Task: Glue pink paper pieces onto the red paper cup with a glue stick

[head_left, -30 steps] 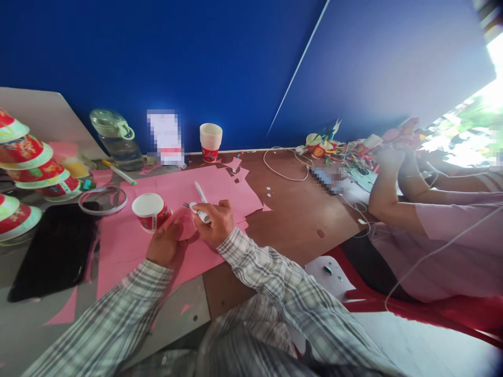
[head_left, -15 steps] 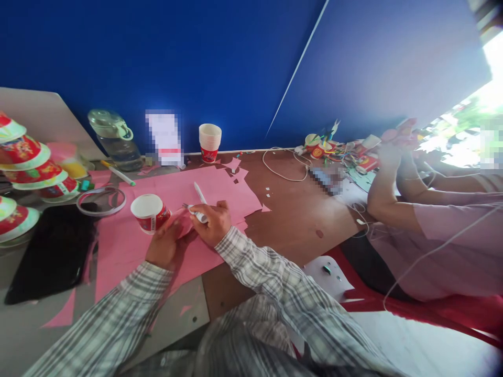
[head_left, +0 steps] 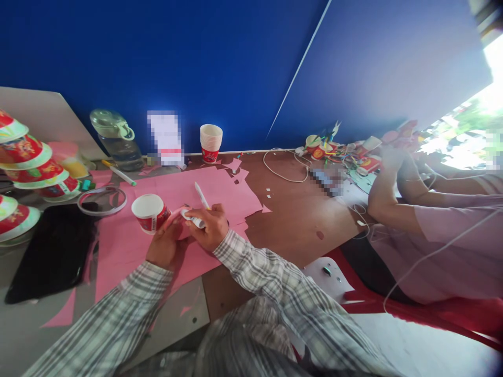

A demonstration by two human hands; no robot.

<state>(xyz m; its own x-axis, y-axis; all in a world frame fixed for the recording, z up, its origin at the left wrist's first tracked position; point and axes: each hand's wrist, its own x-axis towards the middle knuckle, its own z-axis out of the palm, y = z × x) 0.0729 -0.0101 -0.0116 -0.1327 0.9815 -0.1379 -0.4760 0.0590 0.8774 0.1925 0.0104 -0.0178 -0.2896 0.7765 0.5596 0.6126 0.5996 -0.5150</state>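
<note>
My left hand is closed on a pink paper piece, its edge raised above the fingers. A short, thick white tube is gripped in my right hand, its front end against or just beside the pink piece. I cannot tell exactly what kind of tube it is. Left of my hands, close to the left fingers, a red and white paper cup stands upright. Both hands are over a large pink paper sheet. A white pen lies on it just beyond my right hand.
Stacked red cups and a black phone are at left, near a roll of tape. Behind stand a water bottle and nested cups. At right, a co-worker's arms rest by cables and craft clutter.
My right hand has shifted slightly left and down, bringing the tube's end close to the pink piece. The pink piece's edge now shows more raised. The cup and pen stay put.
</note>
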